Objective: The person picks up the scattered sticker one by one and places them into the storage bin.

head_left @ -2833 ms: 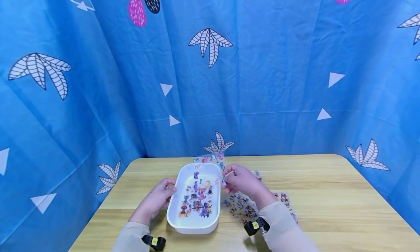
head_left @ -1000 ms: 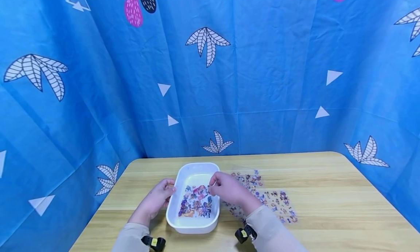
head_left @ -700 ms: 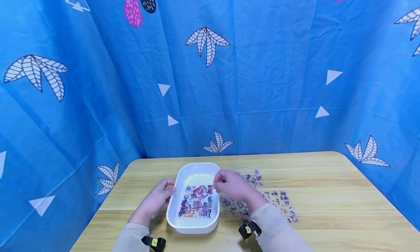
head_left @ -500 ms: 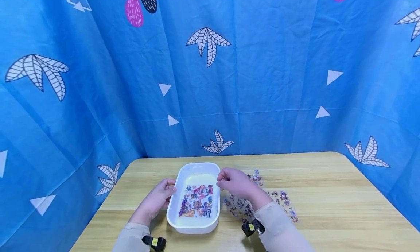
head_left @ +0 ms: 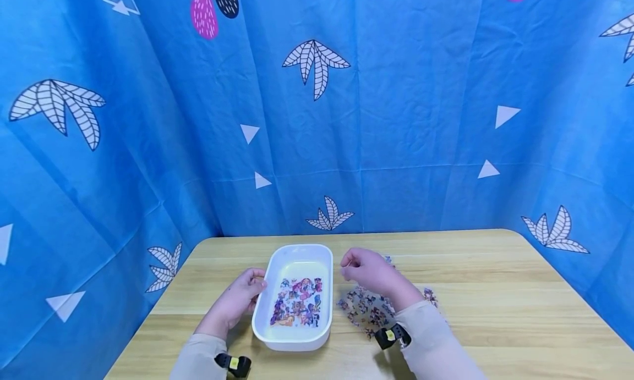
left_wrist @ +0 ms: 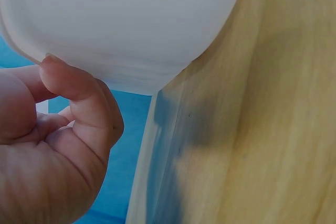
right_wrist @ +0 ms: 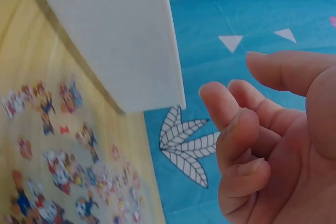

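My left hand (head_left: 241, 296) holds the left rim of a white plastic tub (head_left: 293, 344), thumb at the lip in the left wrist view. Inside the tub, toward its near end, lie clear sticker sheets (head_left: 296, 303) printed with colourful cartoon figures. Just right of the tub is my right hand (head_left: 373, 273), above the table. In the right wrist view, nothing shows between its thumb and loosely bent fingers. More clear sticker sheets (head_left: 364, 308) with small figures lie on the table beneath my right hand and forearm, which hide part of them.
The tub stands on a light wood table (head_left: 495, 292). A blue curtain (head_left: 411, 121) with leaf and triangle prints hangs behind the table and along its sides. A black wrist camera (head_left: 391, 336) sits on the right sleeve, close over the sheets.
A clear sticker sheet that my right hand held at the tub's right rim now lies in the tub. The right hand has let go and moved out to the right. My left hand stays put.
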The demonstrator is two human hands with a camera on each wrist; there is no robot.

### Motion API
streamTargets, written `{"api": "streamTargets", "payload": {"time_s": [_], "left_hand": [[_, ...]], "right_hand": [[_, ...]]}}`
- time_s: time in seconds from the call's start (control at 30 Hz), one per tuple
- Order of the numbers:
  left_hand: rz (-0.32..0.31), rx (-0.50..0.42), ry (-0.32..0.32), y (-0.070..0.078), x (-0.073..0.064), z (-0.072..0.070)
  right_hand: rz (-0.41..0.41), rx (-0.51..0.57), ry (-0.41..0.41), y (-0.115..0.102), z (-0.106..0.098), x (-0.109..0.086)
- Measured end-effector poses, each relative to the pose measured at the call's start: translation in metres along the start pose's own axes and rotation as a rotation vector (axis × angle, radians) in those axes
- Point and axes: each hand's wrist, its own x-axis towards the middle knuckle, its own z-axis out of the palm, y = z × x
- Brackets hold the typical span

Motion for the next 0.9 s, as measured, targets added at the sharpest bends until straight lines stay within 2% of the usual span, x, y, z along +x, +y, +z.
{"api": "streamTargets", "payload": {"time_s": [0.13,0.43,0.9], "left_hand": [[0.003,0.008,-0.006,0.000,-0.001,0.000],[-0.001,0.011,0.003,0.002,-0.001,0.001],[-0.008,0.007,0.004,0.002,-0.001,0.001]], "right_hand": [[0.004,0.006,0.007,0.004,-0.006,-0.001],[0.014,-0.060,0.059,0.011,-0.025,-0.003],[0.085,-0.037,0.103,0.036,-0.055,-0.007]]}}
